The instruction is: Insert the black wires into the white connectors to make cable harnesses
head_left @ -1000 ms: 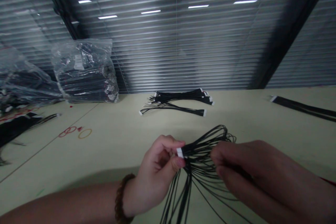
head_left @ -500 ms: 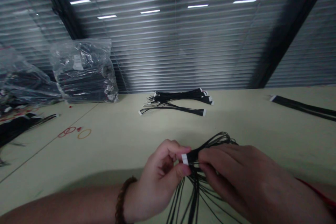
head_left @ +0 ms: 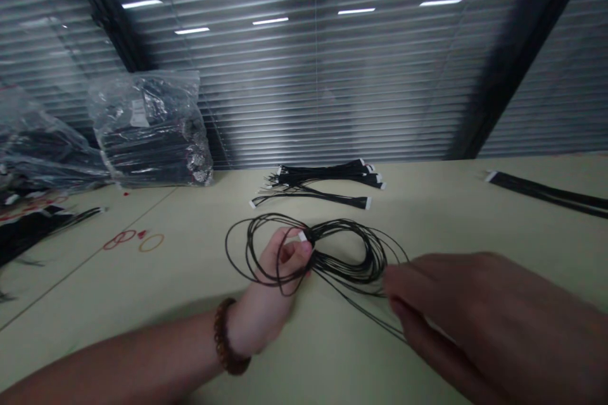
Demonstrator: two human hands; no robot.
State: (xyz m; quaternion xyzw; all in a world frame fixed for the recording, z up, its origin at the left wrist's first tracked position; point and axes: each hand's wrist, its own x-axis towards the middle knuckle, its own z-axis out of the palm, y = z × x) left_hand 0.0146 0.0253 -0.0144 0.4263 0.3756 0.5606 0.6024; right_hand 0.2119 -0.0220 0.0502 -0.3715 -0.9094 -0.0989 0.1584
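Observation:
My left hand point(head_left: 278, 266), with a bead bracelet at the wrist, is closed on the white connector end of a bundle of thin black wires point(head_left: 346, 256). The wires form a figure-eight: one loop circles my left hand and the other stretches toward my right. My right hand point(head_left: 456, 304) pinches the far side of that second loop, low over the table; its fingertips are dim and partly blurred. Both hands sit just above the pale table top point(head_left: 199, 278).
A heap of black wire harnesses with white connectors point(head_left: 327, 180) lies behind my hands. Clear plastic bags of harnesses point(head_left: 152, 133) stand at the back left, with rubber bands point(head_left: 152, 242) near them. More harnesses point(head_left: 546, 193) lie at the right. Window blinds close off the back.
My left hand has moved up and away from me with the connector, and the wires, which hung down before, now lie spread in a figure-eight between my hands.

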